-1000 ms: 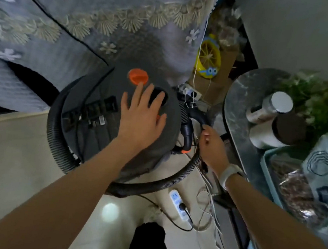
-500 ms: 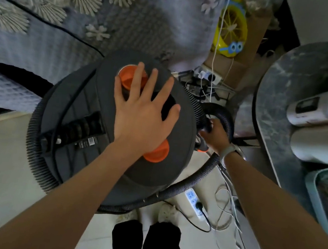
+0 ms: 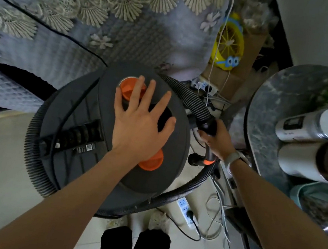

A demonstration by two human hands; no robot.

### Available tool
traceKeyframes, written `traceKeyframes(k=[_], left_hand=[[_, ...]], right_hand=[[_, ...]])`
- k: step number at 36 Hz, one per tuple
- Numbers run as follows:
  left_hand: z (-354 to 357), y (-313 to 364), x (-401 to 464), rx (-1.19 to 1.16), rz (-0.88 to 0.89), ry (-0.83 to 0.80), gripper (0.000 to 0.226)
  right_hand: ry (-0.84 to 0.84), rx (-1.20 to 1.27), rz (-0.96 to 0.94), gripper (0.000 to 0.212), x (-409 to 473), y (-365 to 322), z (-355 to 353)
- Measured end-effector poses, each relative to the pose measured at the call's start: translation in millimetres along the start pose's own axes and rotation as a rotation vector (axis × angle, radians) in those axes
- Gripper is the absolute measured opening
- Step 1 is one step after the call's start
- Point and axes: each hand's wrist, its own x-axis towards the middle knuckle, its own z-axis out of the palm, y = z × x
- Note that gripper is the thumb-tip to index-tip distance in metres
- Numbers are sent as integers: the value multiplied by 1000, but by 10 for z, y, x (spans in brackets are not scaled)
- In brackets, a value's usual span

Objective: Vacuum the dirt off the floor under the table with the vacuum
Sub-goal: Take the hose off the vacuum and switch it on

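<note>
1. Vacuum (image 3: 72, 134): stood on the floor directly below, hose (image 3: 33, 150) coiled around its left and near sides.
2. Left hand (image 3: 140, 125): lay flat on the lid, fingers spread and straight, gripping nothing, touching the orange knob (image 3: 127, 91).
3. Right hand (image 3: 217, 136): curled around the hose handle (image 3: 210, 125) just right of the drum, handle running near to far; judged the nearer hand to pull the hose free.
</note>
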Motion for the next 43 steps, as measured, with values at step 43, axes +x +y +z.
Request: traceKeyframes(k=[43], left_hand=[[-1162, -1150, -2227, -529, 47, -89, 37]], right_hand=[[291, -39, -257, 65, -2603, -2067, 490]])
